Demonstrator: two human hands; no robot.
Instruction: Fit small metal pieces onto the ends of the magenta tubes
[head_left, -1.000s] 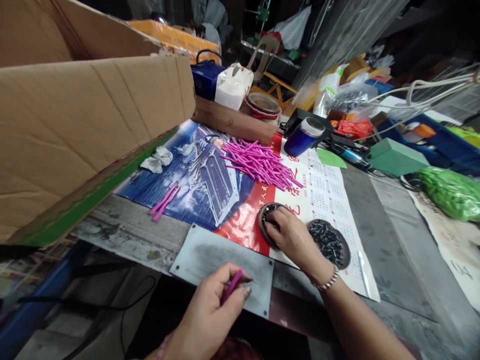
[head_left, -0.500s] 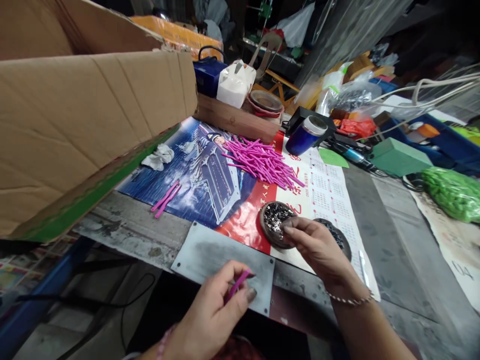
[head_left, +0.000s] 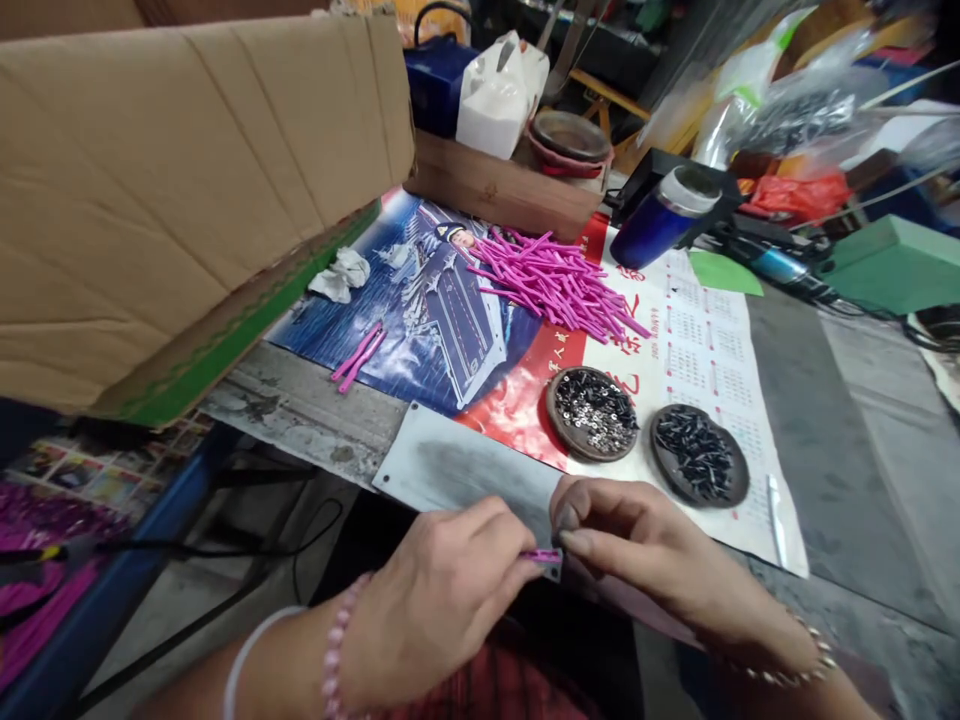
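Observation:
My left hand (head_left: 457, 580) is closed round a pink stick (head_left: 544, 556), whose end pokes out past the fingertips. Close against that end, my right hand (head_left: 645, 550) has thumb and fingers pinched; anything between them is too small to make out. Both hands are over the near edge of a grey metal plate (head_left: 457, 460). Beyond them stand a round dish of small shiny metal parts (head_left: 592, 412) and a second dish of dark pieces (head_left: 699, 455). A large heap of pink sticks (head_left: 555, 285) lies on the poster, and a few pink sticks (head_left: 358, 357) lie apart at left.
A big cardboard box (head_left: 210, 190) fills the left side. Behind the heap are a wooden board (head_left: 510, 190), a white bag (head_left: 499, 95) and a blue cup (head_left: 664, 217). A white pen-like tool (head_left: 777, 520) lies at right.
My right hand has moved from the dish of metal parts to the stick's end. My left hand has turned and closed further over the stick. The view has shifted.

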